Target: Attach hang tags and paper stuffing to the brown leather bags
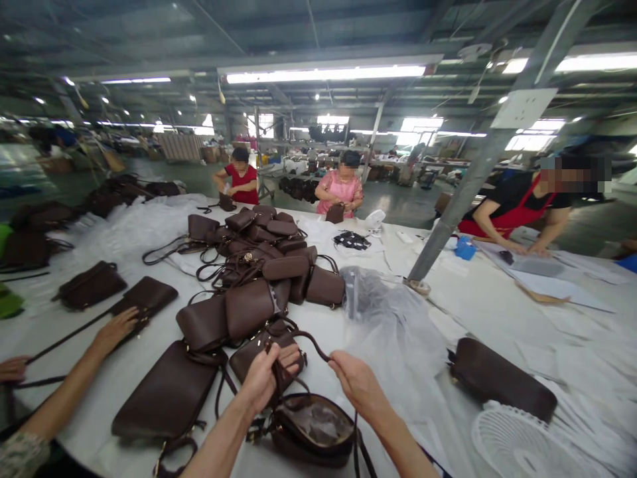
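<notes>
In front of me an open brown handbag (318, 425) sits on the white table, with crumpled clear plastic showing inside it. My left hand (266, 375) is closed around part of a brown strap above the bag. The same kind of brown strap (311, 338) runs across to my right hand (355, 378), which pinches it between thumb and fingers. From there the strap hangs down on the bag's right side. Behind my left hand lies another brown bag (241, 358), partly covered by it. A larger brown bag (166, 392) lies flat to the left.
A heap of brown bags (269, 252) fills the table's middle. Clear plastic bags (388, 325) lie beyond my right hand, near a grey post (462, 166). At right are a brown bag (502, 378) and a white fan (527, 445). A co-worker's hand (117, 328) touches a bag at left.
</notes>
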A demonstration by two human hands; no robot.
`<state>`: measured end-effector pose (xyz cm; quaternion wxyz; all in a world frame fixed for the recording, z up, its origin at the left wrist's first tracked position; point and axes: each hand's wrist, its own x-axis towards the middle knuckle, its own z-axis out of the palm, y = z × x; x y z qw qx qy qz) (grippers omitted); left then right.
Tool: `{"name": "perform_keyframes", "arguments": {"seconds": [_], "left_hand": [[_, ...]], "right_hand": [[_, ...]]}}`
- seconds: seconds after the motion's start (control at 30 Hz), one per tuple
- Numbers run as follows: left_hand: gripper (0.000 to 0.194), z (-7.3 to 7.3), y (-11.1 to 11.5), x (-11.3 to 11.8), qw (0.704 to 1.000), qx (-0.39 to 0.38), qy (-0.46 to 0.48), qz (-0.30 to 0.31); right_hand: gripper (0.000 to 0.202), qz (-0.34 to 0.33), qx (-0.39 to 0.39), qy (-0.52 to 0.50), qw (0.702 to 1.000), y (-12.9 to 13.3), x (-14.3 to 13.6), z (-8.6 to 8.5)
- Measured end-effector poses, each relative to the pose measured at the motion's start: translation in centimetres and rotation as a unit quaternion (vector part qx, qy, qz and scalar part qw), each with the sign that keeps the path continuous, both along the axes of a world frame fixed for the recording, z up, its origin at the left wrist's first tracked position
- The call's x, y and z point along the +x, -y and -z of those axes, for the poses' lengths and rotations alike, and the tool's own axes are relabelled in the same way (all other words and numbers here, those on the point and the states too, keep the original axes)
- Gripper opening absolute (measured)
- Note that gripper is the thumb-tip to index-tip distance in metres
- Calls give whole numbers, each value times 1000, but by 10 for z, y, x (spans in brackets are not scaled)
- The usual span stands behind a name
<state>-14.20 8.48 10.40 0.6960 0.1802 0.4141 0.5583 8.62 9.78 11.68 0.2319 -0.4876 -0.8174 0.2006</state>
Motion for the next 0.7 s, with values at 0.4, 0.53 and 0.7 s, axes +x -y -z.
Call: {"name": "perform_keyframes", "arguments": {"seconds": [0.4, 0.53, 0.7], "left_hand": [[30, 4, -5, 1, 987, 13, 141, -75], [29, 2, -9, -21, 993, 8, 55, -107], [27, -8, 4, 24, 977, 74, -142, 138]], "right_hand": [[29, -66, -155, -52, 984, 22, -10, -3], [27, -19, -96, 57, 994, 23, 22, -3], [23, -50, -43, 181, 981, 15, -6, -27]]}}
